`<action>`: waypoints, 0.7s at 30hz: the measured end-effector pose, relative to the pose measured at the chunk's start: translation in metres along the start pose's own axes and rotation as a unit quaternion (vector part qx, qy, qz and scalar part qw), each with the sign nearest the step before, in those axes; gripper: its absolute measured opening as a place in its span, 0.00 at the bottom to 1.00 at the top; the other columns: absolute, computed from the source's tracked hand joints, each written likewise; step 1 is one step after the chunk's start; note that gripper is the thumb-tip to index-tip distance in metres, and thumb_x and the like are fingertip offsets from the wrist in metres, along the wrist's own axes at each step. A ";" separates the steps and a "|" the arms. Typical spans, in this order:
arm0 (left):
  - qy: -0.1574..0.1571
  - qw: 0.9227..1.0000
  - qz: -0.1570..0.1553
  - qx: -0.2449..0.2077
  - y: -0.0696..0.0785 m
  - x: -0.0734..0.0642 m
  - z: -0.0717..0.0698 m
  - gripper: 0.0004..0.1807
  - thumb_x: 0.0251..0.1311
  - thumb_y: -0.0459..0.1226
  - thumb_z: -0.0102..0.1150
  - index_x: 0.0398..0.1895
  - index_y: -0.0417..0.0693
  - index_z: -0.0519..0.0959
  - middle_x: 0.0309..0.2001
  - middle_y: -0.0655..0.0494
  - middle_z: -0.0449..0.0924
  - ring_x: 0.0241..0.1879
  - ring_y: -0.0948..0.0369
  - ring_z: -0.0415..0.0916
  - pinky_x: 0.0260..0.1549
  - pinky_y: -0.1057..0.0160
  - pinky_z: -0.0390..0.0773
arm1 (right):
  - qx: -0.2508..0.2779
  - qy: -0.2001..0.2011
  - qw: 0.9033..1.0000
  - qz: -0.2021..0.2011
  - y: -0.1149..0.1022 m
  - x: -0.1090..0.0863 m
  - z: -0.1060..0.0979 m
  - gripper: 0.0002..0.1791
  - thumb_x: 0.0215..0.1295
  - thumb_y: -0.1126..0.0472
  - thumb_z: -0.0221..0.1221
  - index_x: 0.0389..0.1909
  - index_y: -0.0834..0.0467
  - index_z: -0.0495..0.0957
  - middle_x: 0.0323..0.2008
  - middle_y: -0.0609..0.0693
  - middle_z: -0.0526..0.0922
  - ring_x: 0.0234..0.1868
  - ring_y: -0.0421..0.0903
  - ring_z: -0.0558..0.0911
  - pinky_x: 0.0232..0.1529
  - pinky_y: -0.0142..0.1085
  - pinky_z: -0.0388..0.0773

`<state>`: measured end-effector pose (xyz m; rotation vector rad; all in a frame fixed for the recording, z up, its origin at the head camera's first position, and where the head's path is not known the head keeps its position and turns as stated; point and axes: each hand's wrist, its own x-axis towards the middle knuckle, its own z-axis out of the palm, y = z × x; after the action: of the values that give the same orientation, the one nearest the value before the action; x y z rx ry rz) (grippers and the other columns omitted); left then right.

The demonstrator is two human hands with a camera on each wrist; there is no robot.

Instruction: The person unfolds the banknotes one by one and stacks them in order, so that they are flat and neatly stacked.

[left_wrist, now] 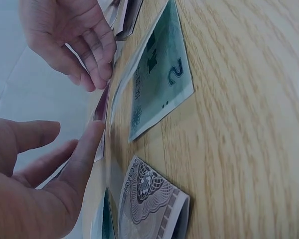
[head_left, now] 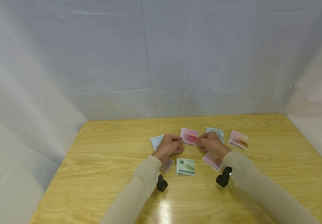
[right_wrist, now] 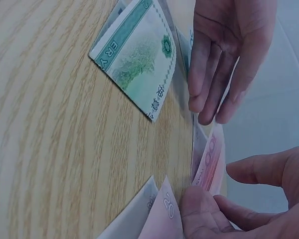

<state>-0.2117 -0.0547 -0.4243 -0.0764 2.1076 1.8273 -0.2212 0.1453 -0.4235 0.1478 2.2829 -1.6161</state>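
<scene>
A folded pink banknote [head_left: 189,136] lies on the table between the two hands, one hand at each side edge. My left hand [head_left: 170,145] is at its left side; in the left wrist view the thumb stands apart from the extended fingers [left_wrist: 82,159]. At the note's right side is my right hand [head_left: 211,143], its thumb and forefinger spread apart in the right wrist view, where the pink note [right_wrist: 213,162] stands slightly raised at its fold. Neither hand visibly pinches it. The left hand partly covers a pale blue note [head_left: 156,141] and a brownish note [head_left: 167,165].
A folded green note [head_left: 185,167] lies nearer the front, with a pink 20 note [head_left: 212,161] to its right, beneath the right wrist. Behind the right hand is a pale blue note [head_left: 216,132]; another pink 20 note [head_left: 238,140] lies farther right. White sheeting [head_left: 166,62] surrounds the wooden table [head_left: 105,174].
</scene>
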 end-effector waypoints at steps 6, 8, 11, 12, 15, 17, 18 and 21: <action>0.007 1.000 -0.005 0.013 0.000 0.000 0.001 0.14 0.72 0.30 0.55 0.55 0.28 0.79 0.44 0.37 0.84 0.41 0.53 0.85 0.43 0.63 0.88 | 0.028 -0.007 1.000 -0.008 0.000 -0.001 -0.001 0.13 0.62 0.71 0.57 0.46 0.74 0.76 0.40 0.57 0.79 0.39 0.48 0.79 0.44 0.39 0.85; 0.004 1.000 -0.006 0.019 0.000 0.000 0.002 0.14 0.72 0.30 0.55 0.55 0.27 0.79 0.43 0.37 0.84 0.41 0.52 0.85 0.44 0.63 0.88 | 0.057 -0.013 0.998 -0.017 0.000 -0.001 -0.001 0.05 0.61 0.73 0.56 0.36 0.74 0.75 0.30 0.54 0.76 0.31 0.47 0.75 0.34 0.35 0.80; -0.002 1.000 -0.011 0.024 -0.001 0.000 0.002 0.15 0.72 0.30 0.54 0.55 0.27 0.78 0.46 0.37 0.84 0.45 0.49 0.85 0.46 0.61 0.88 | 0.090 -0.016 0.996 -0.013 -0.001 -0.002 -0.001 0.03 0.62 0.74 0.55 0.32 0.72 0.72 0.27 0.52 0.73 0.28 0.45 0.72 0.30 0.34 0.76; -0.005 1.000 -0.012 0.025 0.000 0.000 0.002 0.15 0.72 0.30 0.54 0.56 0.27 0.78 0.47 0.37 0.83 0.46 0.48 0.85 0.46 0.60 0.88 | 0.097 -0.015 0.995 -0.007 -0.001 -0.002 0.000 0.03 0.63 0.74 0.54 0.34 0.73 0.72 0.28 0.53 0.74 0.29 0.46 0.73 0.31 0.35 0.78; -0.012 0.999 -0.012 0.027 0.000 -0.001 0.002 0.16 0.72 0.30 0.53 0.56 0.26 0.77 0.51 0.36 0.82 0.48 0.47 0.84 0.48 0.59 0.87 | 0.099 -0.004 0.995 0.021 -0.003 -0.001 0.001 0.11 0.66 0.72 0.55 0.46 0.75 0.72 0.42 0.60 0.78 0.41 0.49 0.80 0.46 0.39 0.84; -0.015 0.999 -0.013 0.029 0.000 -0.001 0.001 0.16 0.73 0.30 0.53 0.57 0.25 0.77 0.52 0.36 0.81 0.49 0.47 0.84 0.48 0.59 0.87 | 0.097 0.001 0.995 0.036 -0.004 0.001 0.002 0.15 0.67 0.70 0.55 0.51 0.74 0.70 0.51 0.64 0.77 0.49 0.52 0.80 0.55 0.42 0.83; -0.016 0.999 -0.013 0.032 0.000 -0.001 0.001 0.16 0.73 0.30 0.53 0.57 0.26 0.77 0.53 0.36 0.81 0.49 0.47 0.84 0.48 0.59 0.87 | 0.097 0.002 0.994 0.040 -0.004 0.001 0.003 0.16 0.68 0.70 0.55 0.52 0.74 0.70 0.53 0.65 0.76 0.51 0.53 0.80 0.57 0.44 0.82; -0.018 0.999 -0.015 0.036 0.001 -0.002 0.001 0.16 0.73 0.30 0.53 0.56 0.25 0.78 0.53 0.35 0.81 0.48 0.47 0.84 0.48 0.58 0.87 | 0.093 0.003 0.995 0.042 -0.004 0.003 0.002 0.16 0.67 0.69 0.54 0.52 0.76 0.72 0.56 0.66 0.76 0.53 0.54 0.79 0.58 0.44 0.82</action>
<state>-0.2100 -0.0538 -0.4233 -0.0567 2.1334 1.7205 -0.2248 0.1413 -0.4217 0.2906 2.0980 -1.7831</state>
